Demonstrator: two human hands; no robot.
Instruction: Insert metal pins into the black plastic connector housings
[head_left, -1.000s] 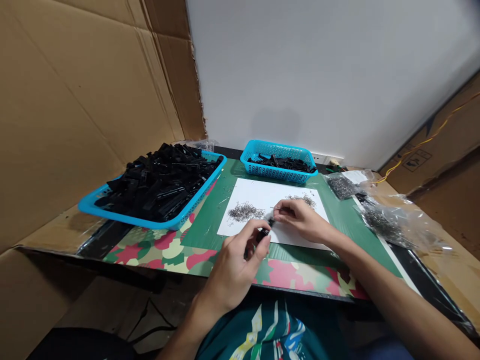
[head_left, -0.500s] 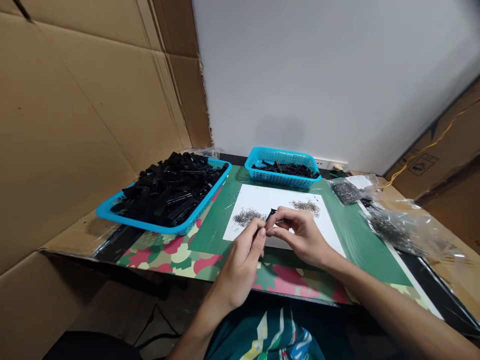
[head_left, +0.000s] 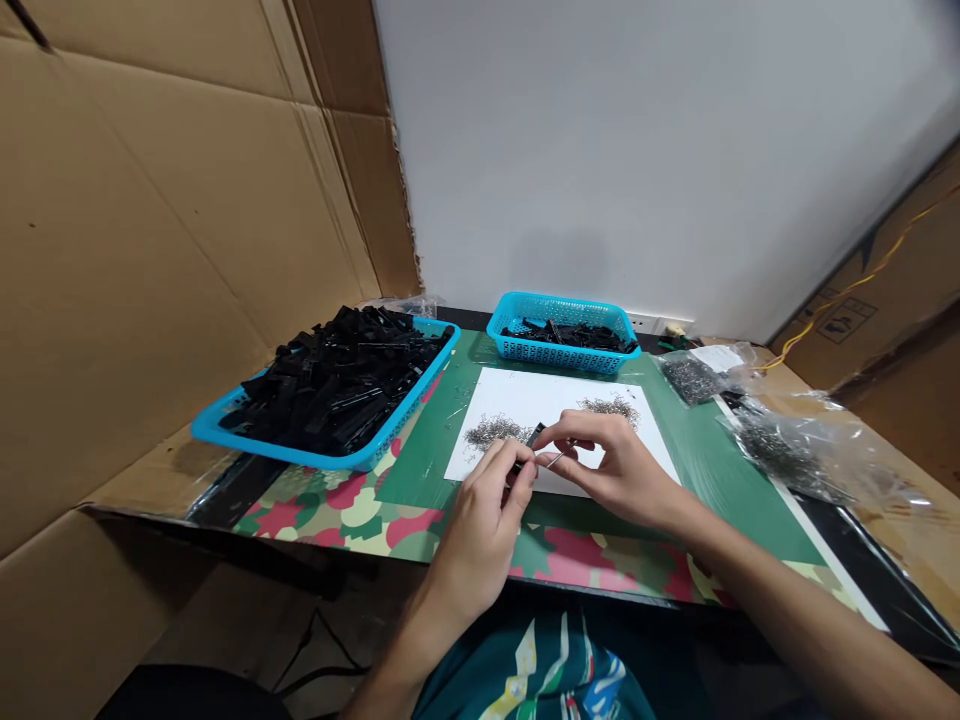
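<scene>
My left hand point(head_left: 484, 515) is closed around a small black plastic part point(head_left: 535, 434), whose upper end sticks out past the fingers. Close against it on the right, my right hand point(head_left: 619, 472) pinches with thumb and fingertips. A thin, shiny metal piece point(head_left: 556, 460), perhaps a pin or small spring, shows between those fingers near the black part; its exact kind is too small to tell. Both hands are above a white sheet point(head_left: 540, 385). On the sheet lie a pile of small wire pieces point(head_left: 491, 431) at left and another brownish pile point(head_left: 611, 408) at right, partly behind my right hand.
A large blue basket point(head_left: 360, 460) heaped with black plastic parts point(head_left: 345, 370) stands at left. Behind the sheet is a smaller blue basket point(head_left: 566, 355) with similar parts. Clear bags point(head_left: 690, 380) of small metal pieces lie at right. Cardboard point(head_left: 187, 200) walls the left side.
My right fingers have opened slightly around the thin metal piece, which shows now. The black part has tilted a little in my left hand.
</scene>
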